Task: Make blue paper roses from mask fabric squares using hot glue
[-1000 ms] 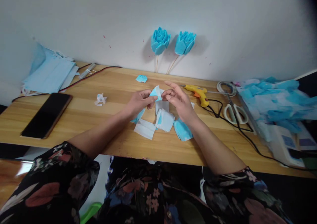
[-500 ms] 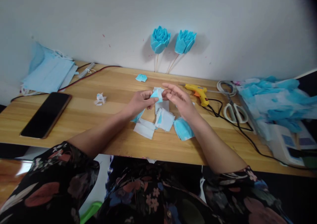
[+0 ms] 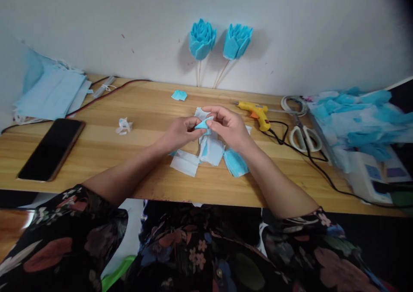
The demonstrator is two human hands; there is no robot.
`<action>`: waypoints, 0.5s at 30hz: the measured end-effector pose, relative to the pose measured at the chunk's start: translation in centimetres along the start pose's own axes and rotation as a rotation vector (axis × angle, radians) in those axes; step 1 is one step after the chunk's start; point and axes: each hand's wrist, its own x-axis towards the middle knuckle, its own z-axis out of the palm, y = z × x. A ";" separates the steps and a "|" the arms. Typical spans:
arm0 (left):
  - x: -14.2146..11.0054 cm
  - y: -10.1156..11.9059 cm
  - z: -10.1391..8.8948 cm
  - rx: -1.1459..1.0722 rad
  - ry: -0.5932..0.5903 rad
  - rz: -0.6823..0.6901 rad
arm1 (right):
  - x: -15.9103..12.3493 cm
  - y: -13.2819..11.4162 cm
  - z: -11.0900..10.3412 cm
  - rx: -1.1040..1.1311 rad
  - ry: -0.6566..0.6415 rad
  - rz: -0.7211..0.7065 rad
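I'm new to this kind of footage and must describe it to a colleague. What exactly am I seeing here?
There is no machine: these are a person's bare hands, seen by a camera worn on the head, looking forward and down. The left hand and right hand both pinch a small blue piece. On the wooden table, white pieces and blue pieces lie near them. A phone is at left; a yellow glue gun and scissors are at right.
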 end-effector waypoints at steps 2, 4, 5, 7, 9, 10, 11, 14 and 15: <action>0.0 0.1 0.0 -0.006 0.003 -0.004 | 0.0 0.0 0.0 0.019 0.007 0.003; 0.0 0.1 0.0 -0.018 0.009 -0.005 | 0.0 -0.1 0.0 0.029 0.013 0.000; 0.0 0.1 0.0 -0.028 0.009 -0.007 | 0.0 -0.1 0.0 0.032 0.018 -0.004; 0.0 0.1 0.0 -0.054 0.004 -0.014 | 0.0 0.0 -0.1 0.037 0.029 -0.011; 0.0 0.0 0.0 -0.077 -0.003 -0.020 | 0.0 0.1 -0.1 0.037 0.041 -0.016; 0.0 0.0 -0.1 -0.083 -0.004 -0.022 | 0.0 0.2 -0.1 0.033 0.045 -0.017; 0.0 -0.1 -0.1 -0.085 -0.002 -0.023 | 0.0 0.3 -0.2 0.026 0.046 -0.017; 0.0 -0.2 -0.3 -0.079 0.004 -0.019 | 0.0 0.4 -0.2 0.012 0.046 -0.008; 0.0 -0.2 -0.3 -0.078 0.007 -0.015 | 0.0 0.3 -0.2 0.014 0.045 -0.004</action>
